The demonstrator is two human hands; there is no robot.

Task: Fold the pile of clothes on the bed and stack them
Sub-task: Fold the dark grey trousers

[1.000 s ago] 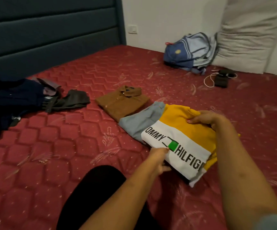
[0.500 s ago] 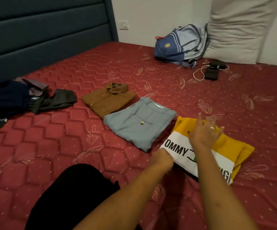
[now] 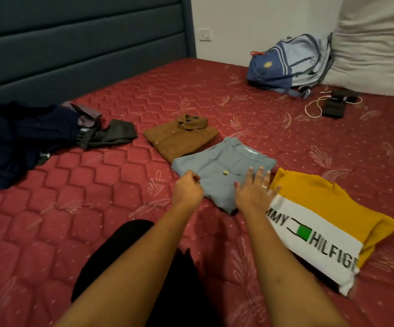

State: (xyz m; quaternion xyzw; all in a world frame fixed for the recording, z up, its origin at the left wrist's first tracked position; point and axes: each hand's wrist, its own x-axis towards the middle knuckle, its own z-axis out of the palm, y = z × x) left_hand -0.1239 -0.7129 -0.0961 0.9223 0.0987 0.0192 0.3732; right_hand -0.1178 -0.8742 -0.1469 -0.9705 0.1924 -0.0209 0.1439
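Three garments folded, none stacked: grey trousers (image 3: 224, 168) under the flat, released right grip (image 3: 253, 192), left grip (image 3: 187, 191) curled at their edge (pinch unclear), brown shirt (image 3: 179, 139) beyond, Tommy Hilfiger top (image 3: 321, 223) just right — dark pile (image 3: 21, 138) well left, unfolded.

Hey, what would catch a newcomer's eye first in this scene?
The folded yellow and white sweatshirt with bold black lettering lies near right on the red mattress. Beside it, the left hand and right hand are at the folded grey garment. A dark unfolded pile sits far left.
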